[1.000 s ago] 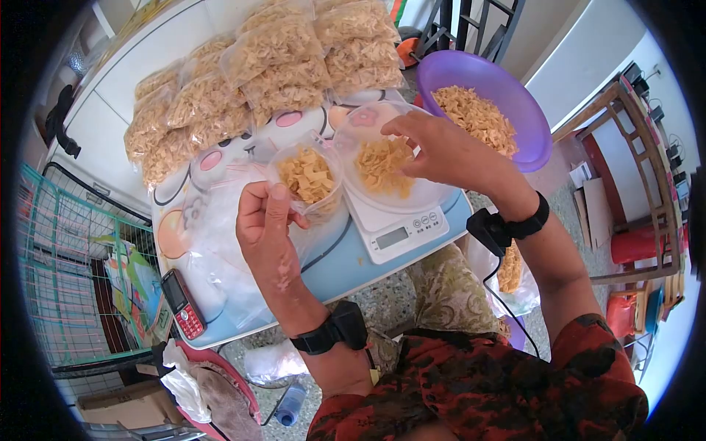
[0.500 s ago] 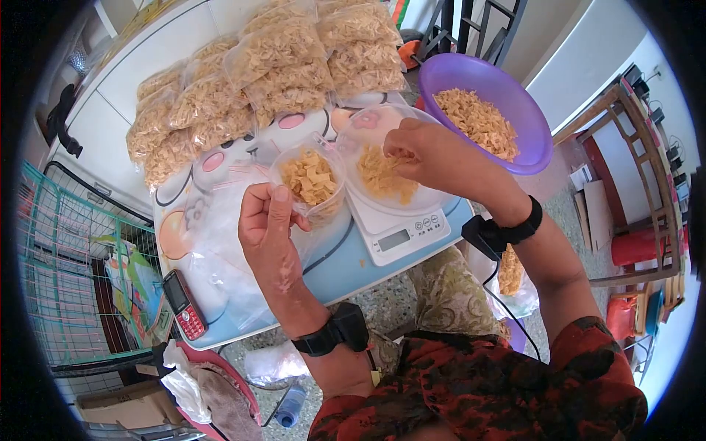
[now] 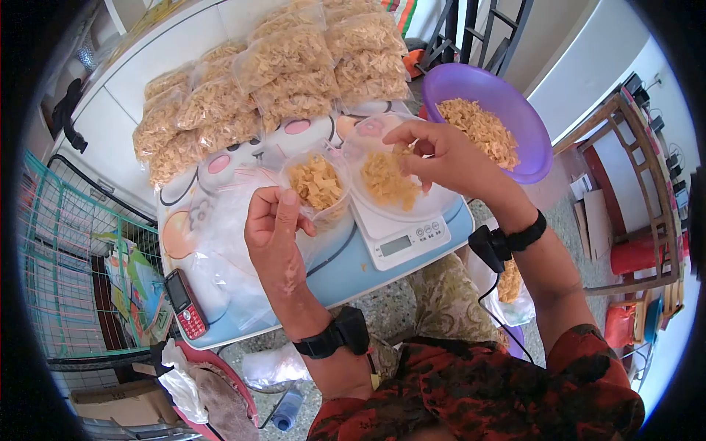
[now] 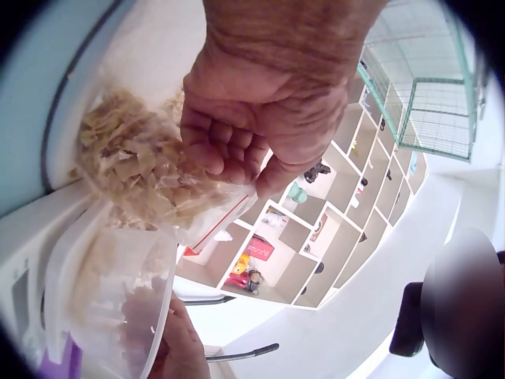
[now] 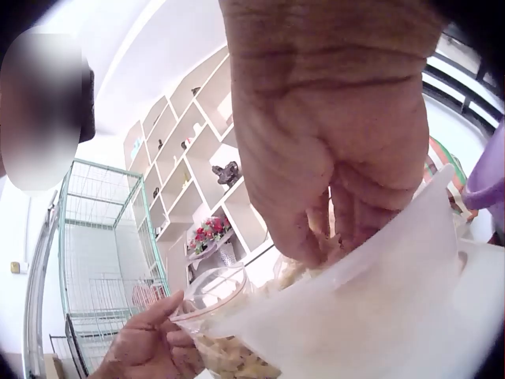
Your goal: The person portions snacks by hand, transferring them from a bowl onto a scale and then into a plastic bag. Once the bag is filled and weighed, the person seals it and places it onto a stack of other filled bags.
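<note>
The blue-edged table (image 3: pixel 334 275) spans the middle of the head view, with filled bags (image 3: pixel 283 62) stacked along its upper left part. The purple basin (image 3: pixel 443 84), upper right, holds a heap of loose flakes (image 3: pixel 482 132). The white scale (image 3: pixel 421 250) sits right of centre, bearing a translucent bowl (image 3: pixel 423 209) with a smaller layer of flakes. The right hand (image 3: pixel 452 158) is over that bowl, finger and thumb curled in and pinching a few flakes. The left hand (image 3: pixel 276 228) pinches the edge of an open bag (image 3: pixel 318 184), which is near the centre, just beside the bowl. The mouth of this bag faces up towards the head camera, its long axis running roughly upright from base to mouth; the left wrist view shows a red strip (image 4: pixel 223 224) near the mouth

As for progress, many bags look filled and set aside, and the open one already holds a good part of its flakes but is unsealed. What remains, judging by this, is the layer in the bowl and the larger heap in the basin
</note>
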A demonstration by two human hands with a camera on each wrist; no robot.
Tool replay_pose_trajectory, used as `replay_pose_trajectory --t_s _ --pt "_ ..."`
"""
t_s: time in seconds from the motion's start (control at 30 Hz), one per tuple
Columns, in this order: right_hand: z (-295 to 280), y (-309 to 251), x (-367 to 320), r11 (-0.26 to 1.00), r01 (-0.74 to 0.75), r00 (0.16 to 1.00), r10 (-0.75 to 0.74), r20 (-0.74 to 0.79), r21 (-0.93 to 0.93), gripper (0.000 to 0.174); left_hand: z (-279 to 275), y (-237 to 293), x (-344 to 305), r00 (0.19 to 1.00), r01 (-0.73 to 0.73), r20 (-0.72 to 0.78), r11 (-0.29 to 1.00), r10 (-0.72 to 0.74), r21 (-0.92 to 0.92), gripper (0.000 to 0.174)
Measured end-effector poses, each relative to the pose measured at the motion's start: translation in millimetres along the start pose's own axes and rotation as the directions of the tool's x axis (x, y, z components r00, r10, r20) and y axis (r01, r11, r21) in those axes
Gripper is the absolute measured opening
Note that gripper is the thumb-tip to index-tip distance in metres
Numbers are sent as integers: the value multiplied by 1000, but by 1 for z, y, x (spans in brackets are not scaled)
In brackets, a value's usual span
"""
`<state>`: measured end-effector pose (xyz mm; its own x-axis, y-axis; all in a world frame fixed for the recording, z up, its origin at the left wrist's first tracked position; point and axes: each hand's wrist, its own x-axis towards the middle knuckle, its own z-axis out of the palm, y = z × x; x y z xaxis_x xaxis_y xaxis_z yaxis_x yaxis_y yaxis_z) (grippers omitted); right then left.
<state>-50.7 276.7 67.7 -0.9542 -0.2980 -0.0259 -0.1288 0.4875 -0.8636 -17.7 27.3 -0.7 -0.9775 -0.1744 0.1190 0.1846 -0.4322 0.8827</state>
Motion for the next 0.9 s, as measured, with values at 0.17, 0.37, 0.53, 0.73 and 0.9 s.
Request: replay_pose_trajectory --t_s 0.17,0.37,0.53,0.73,0.9 --pt "-3 -2 2 908 -118 993 113 34 403 26 1 -1 1 1000 12 -13 1000 -12 -5 14" --pt "-5 3 2 634 -76 996 80 32 770 20 3 -1 0 1000 26 -13 1000 -26 -10 15" --pt "-4 9 4 588 -95 991 129 22 803 21 3 -1 1 1000 14 -3 1000 -14 -2 16" --pt "-3 6 5 583 -43 995 99 -19 812 16 3 2 -1 1000 31 -1 999 -31 -8 17" --pt "-4 4 5 598 -37 997 82 -15 801 18 0 2 1 999 48 0 999 -48 -15 17"
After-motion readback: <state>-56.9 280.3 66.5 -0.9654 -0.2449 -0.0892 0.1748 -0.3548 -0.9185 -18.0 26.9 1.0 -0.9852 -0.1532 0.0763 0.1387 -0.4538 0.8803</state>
